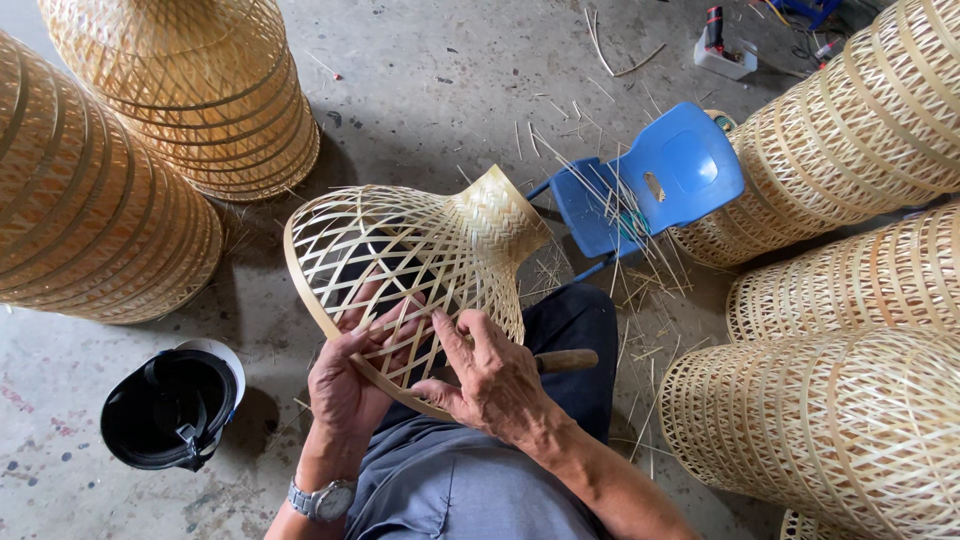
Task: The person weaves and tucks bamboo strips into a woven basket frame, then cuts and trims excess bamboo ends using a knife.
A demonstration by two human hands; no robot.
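A woven bamboo lampshade [420, 250], bell-shaped with an open lattice and a tightly woven neck, rests on my lap. My left hand [350, 375] reaches inside the wide rim, its fingers showing through the lattice. On the outside of the lattice near the rim lies my right hand [490, 375], which also grips a tool with a wooden handle [566, 360] that sticks out to the right. A wristwatch [322, 498] sits on my left wrist.
Stacks of finished woven shades stand at the left [90, 200], top [200, 90] and right [850, 300]. A small blue plastic chair [650, 180] holds loose bamboo strips. A black helmet [172, 408] lies upturned on the concrete floor at the lower left.
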